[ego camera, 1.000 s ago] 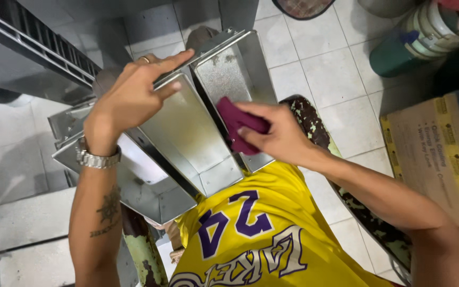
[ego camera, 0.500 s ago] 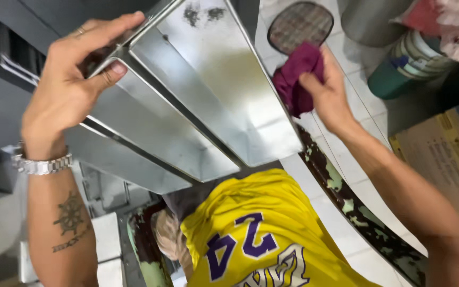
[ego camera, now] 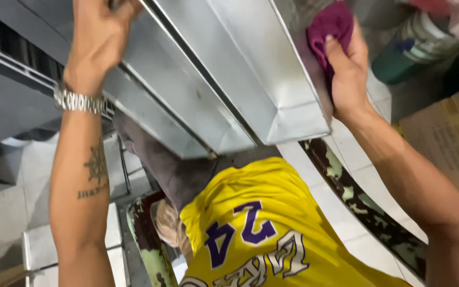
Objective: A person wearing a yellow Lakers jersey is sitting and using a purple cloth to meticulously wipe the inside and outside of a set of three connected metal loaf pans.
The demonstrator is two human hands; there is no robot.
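Item: folded galvanised sheet-metal channel piece (ego camera: 224, 79), held raised overhead. Left hand (ego camera: 99, 37): grip closed on its upper edge, steadying. Right hand (ego camera: 349, 69): grip closed on crumpled magenta cloth (ego camera: 331, 26), pressed to the right flank. Advice: brace firmly; wipe lengthwise, clear of sharp edges.

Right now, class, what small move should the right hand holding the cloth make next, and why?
Probably slide the magenta cloth down the metal channel's side wall: the right hand presses it near the top, the left hand steadies the piece, and most of that wall lies below.
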